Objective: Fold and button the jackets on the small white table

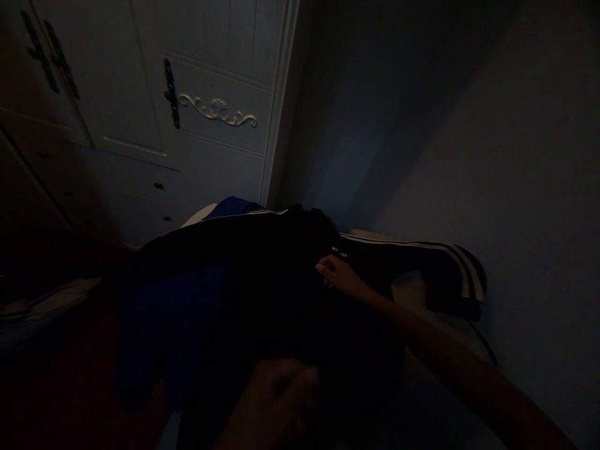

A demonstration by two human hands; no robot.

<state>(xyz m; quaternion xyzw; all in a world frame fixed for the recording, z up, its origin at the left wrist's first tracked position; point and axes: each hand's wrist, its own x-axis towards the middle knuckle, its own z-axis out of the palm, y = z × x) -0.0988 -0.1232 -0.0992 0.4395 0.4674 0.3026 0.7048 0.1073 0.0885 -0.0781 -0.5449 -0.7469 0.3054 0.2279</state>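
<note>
A black jacket point(262, 275) with white stripes along its sleeves lies spread out with both sleeves stretched sideways. Small white lettering shows on its chest. My right hand point(341, 275) is over the jacket's front, just below that lettering, with thumb and fingers pinched together. Lower down, near the jacket's bottom end, my left hand point(281, 390) is curled closed and partly blurred. Darkness hides what either hand has between its fingers. Beneath the jacket's left-side sleeve hangs a blue garment point(173, 331).
A white wardrobe point(220, 156) with dark handles and a carved ornament stands behind. A plain wall point(515, 162) rises on the right. Pale fabric point(410, 290) shows under the right-side sleeve. Reddish floor point(89, 387) lies at the lower left. The room is very dim.
</note>
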